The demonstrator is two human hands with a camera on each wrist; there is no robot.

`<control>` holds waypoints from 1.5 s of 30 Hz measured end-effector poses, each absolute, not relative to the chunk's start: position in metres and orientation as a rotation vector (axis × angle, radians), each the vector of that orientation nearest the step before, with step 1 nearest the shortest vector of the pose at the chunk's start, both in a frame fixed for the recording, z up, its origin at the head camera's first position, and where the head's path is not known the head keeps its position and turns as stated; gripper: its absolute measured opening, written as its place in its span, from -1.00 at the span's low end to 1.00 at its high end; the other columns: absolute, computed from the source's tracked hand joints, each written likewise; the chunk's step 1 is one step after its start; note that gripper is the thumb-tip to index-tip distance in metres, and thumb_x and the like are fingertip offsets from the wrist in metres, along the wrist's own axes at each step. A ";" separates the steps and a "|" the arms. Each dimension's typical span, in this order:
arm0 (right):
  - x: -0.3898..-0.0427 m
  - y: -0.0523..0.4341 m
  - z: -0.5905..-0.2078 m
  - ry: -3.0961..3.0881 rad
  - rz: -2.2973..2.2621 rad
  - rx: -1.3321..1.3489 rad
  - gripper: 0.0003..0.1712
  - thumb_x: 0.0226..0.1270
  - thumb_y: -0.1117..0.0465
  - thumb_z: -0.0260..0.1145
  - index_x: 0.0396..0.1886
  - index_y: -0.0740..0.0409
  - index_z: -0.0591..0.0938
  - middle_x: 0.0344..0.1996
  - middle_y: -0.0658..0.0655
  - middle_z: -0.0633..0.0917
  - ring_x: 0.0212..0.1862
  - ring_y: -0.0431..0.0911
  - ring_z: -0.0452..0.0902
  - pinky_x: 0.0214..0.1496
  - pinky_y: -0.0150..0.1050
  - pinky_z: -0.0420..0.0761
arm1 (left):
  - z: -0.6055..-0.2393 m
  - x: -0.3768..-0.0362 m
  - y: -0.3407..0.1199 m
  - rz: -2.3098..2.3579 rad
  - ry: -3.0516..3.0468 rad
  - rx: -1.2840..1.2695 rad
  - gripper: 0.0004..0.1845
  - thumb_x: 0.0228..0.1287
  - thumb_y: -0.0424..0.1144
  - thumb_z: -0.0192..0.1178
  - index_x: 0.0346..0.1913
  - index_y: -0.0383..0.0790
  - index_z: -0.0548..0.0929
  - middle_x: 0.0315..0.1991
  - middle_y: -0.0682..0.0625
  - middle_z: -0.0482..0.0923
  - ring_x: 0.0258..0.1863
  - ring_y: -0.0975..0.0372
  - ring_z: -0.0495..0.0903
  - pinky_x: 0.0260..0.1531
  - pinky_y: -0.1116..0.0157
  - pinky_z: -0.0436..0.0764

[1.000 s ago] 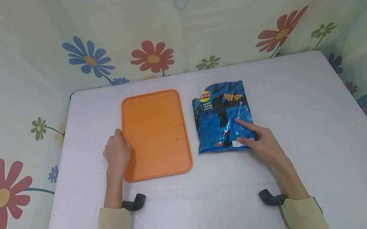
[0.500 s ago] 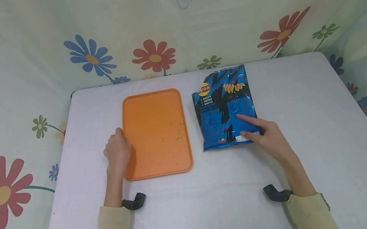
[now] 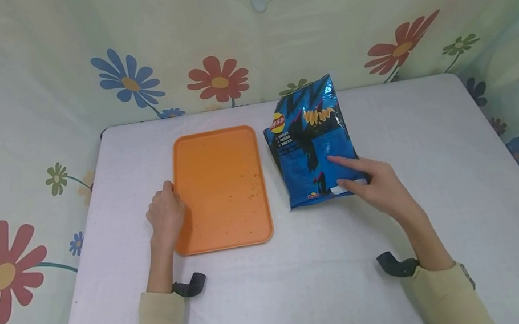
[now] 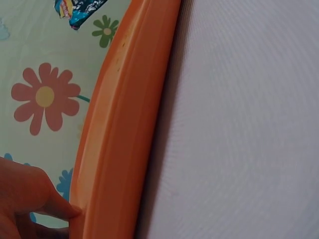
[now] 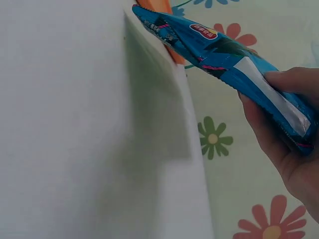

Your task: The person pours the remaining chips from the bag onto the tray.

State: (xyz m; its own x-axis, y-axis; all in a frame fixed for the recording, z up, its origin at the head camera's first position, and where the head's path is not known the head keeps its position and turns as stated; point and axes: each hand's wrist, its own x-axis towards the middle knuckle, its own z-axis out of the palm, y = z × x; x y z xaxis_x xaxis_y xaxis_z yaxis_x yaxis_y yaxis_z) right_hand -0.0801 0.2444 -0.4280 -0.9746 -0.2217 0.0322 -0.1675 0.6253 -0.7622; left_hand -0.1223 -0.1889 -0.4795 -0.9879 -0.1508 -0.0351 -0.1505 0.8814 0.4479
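Note:
An orange tray lies on the table in the head view, with small crumbs scattered near its right side. My left hand pinches the tray's left edge; the thumb shows against the rim in the left wrist view. To the tray's right, a blue chip bag with a ragged upper left corner is tilted up off the tabletop. My right hand grips the bag's lower right corner, thumb on the printed face and fingers behind it. What the bag contains is hidden.
A white-covered table carries the tray and bag. Behind and at both sides hangs a curtain printed with flowers. Dark wrist-worn cameras sit on both wrists.
My right hand has raised the chip bag off the table, and its top has moved away from me, then swung slightly left. The left hand and tray stay in place.

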 end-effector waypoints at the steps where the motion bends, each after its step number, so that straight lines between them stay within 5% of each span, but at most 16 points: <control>1: -0.081 0.243 -0.426 2.796 -1.263 -0.362 -0.41 0.46 0.27 0.35 0.45 -0.01 0.53 0.34 0.32 0.58 0.30 0.27 0.49 0.24 0.24 0.54 | -0.479 -0.122 -0.189 -0.723 -3.046 0.243 -0.80 0.45 -0.46 -0.01 -0.01 -0.47 0.55 -0.43 -0.31 0.57 -0.58 0.03 0.45 -0.65 0.20 0.33; 7: -0.087 0.237 -0.413 2.888 -1.134 -0.580 -0.43 0.38 0.36 0.39 0.37 0.05 0.60 0.15 0.31 0.71 0.01 0.15 0.64 -0.07 -0.08 0.62 | -0.480 -0.123 -0.189 -0.721 -3.049 0.250 -0.79 0.48 -0.43 -0.01 0.01 -0.47 0.56 -0.42 -0.31 0.58 -0.57 0.02 0.48 -0.63 0.20 0.35; 12: -0.094 0.230 -0.402 2.898 -1.068 -0.756 -0.44 0.32 0.41 0.42 0.33 0.10 0.63 0.15 0.31 0.72 -0.21 -0.01 0.62 -0.35 -0.34 0.49 | -0.480 -0.123 -0.188 -0.731 -3.055 0.274 -0.79 0.50 -0.41 -0.03 0.01 -0.46 0.55 -0.41 -0.30 0.57 -0.56 0.01 0.48 -0.61 0.19 0.36; 19: -0.104 0.220 -0.383 2.840 -0.921 -0.863 -0.44 0.32 0.43 0.40 0.32 0.14 0.63 0.08 0.35 0.73 -0.50 -0.12 0.43 -0.49 -0.35 0.39 | -0.480 -0.123 -0.188 -0.708 -3.048 0.264 -0.80 0.51 -0.41 -0.02 -0.02 -0.47 0.55 -0.44 -0.31 0.56 -0.58 0.02 0.46 -0.64 0.17 0.37; 24: -0.111 0.213 -0.368 2.823 -0.797 -0.944 -0.44 0.31 0.43 0.41 0.31 0.13 0.64 -0.32 0.15 0.72 -0.59 -0.20 0.27 -0.53 -0.35 0.34 | -0.481 -0.123 -0.188 -0.726 -3.040 0.265 -0.81 0.49 -0.43 -0.02 -0.03 -0.46 0.56 -0.46 -0.28 0.54 -0.60 0.04 0.44 -0.64 0.20 0.33; 29: -0.116 0.205 -0.355 2.790 -0.696 -0.998 -0.44 0.32 0.41 0.40 0.32 0.08 0.64 -0.47 0.03 0.59 -0.59 -0.22 0.26 -0.52 -0.35 0.34 | -0.482 -0.123 -0.189 -0.732 -3.034 0.256 -0.80 0.50 -0.42 -0.02 0.00 -0.46 0.55 -0.43 -0.29 0.56 -0.58 0.04 0.45 -0.63 0.21 0.34; 33: -0.121 0.199 -0.347 2.770 -0.624 -1.056 -0.48 0.33 0.41 0.40 0.29 0.08 0.67 -0.39 0.08 0.69 -0.57 -0.21 0.31 -0.51 -0.34 0.35 | -0.484 -0.123 -0.189 -0.719 -3.020 0.245 -0.78 0.49 -0.43 -0.01 0.03 -0.48 0.56 -0.43 -0.32 0.57 -0.59 0.04 0.45 -0.64 0.20 0.36; 39: -0.125 0.190 -0.336 2.719 -0.532 -1.106 -0.52 0.37 0.42 0.36 0.26 0.07 0.69 0.02 0.19 0.78 -0.54 -0.21 0.36 -0.51 -0.34 0.34 | -0.484 -0.124 -0.187 -0.710 -3.031 0.253 -0.73 0.50 -0.41 0.01 0.13 -0.48 0.55 -0.38 -0.35 0.60 -0.57 0.04 0.46 -0.61 0.18 0.40; 45: -0.129 0.181 -0.330 2.680 -0.448 -1.162 -0.51 0.33 0.46 0.37 0.23 0.07 0.71 -0.03 0.17 0.79 -0.55 -0.21 0.36 -0.52 -0.35 0.34 | -0.485 -0.123 -0.188 -0.706 -3.022 0.258 -0.74 0.50 -0.42 0.02 0.11 -0.49 0.56 -0.40 -0.33 0.59 -0.57 0.04 0.44 -0.62 0.18 0.38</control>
